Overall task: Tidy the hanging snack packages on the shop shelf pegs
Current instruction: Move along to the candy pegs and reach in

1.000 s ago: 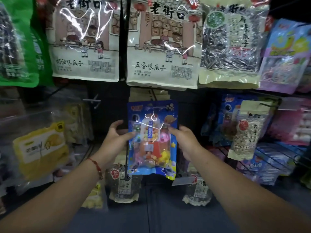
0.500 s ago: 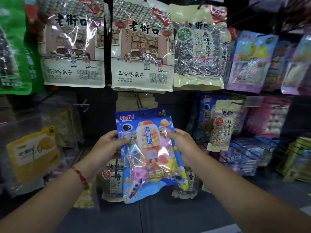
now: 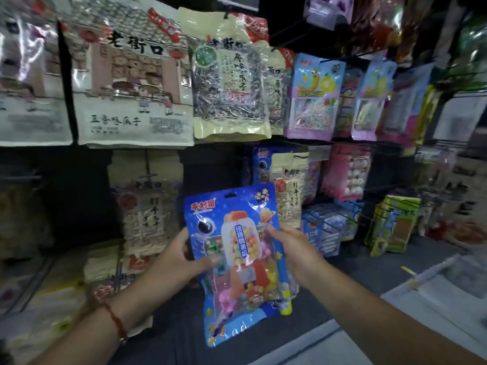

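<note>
Both hands' fingers grasp the blue candy pack (tilted); seed bags hang behind.

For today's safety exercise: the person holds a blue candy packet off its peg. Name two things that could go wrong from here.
1. The blue candy packet is held only at its side edges by the left hand and right hand; it may slip.
2. The bare wire pegs beside it stick out, so a hand might snag.
</note>
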A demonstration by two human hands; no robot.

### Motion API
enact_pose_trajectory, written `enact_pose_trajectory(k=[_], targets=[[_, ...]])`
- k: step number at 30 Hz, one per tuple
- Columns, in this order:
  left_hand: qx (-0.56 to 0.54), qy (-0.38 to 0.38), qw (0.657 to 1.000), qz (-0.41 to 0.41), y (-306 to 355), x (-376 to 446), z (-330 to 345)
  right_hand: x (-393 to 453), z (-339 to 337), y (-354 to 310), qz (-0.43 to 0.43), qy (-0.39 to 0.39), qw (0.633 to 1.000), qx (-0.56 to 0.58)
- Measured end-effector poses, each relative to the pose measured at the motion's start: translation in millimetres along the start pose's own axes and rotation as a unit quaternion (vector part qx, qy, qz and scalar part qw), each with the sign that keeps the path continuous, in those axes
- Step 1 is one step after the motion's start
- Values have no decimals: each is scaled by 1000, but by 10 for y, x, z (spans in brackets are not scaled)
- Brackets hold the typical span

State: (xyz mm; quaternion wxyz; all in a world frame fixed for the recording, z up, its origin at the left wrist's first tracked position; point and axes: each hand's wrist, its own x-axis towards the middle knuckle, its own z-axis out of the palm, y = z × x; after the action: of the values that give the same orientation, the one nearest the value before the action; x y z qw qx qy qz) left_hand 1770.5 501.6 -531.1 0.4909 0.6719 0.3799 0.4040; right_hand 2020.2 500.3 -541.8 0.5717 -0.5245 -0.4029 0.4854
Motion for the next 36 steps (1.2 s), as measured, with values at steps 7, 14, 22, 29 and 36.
enact_pose_trajectory(k=[7, 14, 22, 29, 36], targets=[[56, -56, 996, 48, 109, 486, 984, -107, -1006, -16, -1, 101, 995, -7], [64, -85, 988, 115, 445, 1297, 2053, 72, -2022, -370, -54, 138, 989, -27], [157, -42, 961, 225, 652, 2497, 2861, 1114, -2957, -850, -100, 152, 982, -52], [230, -1, 941, 246, 588, 3043, 3018, 1787, -3246, -963, -127, 174, 975, -54], [316, 36, 917, 240, 564, 3249, 3043, 2021, -3233, -999, -120, 175, 974, -83]])
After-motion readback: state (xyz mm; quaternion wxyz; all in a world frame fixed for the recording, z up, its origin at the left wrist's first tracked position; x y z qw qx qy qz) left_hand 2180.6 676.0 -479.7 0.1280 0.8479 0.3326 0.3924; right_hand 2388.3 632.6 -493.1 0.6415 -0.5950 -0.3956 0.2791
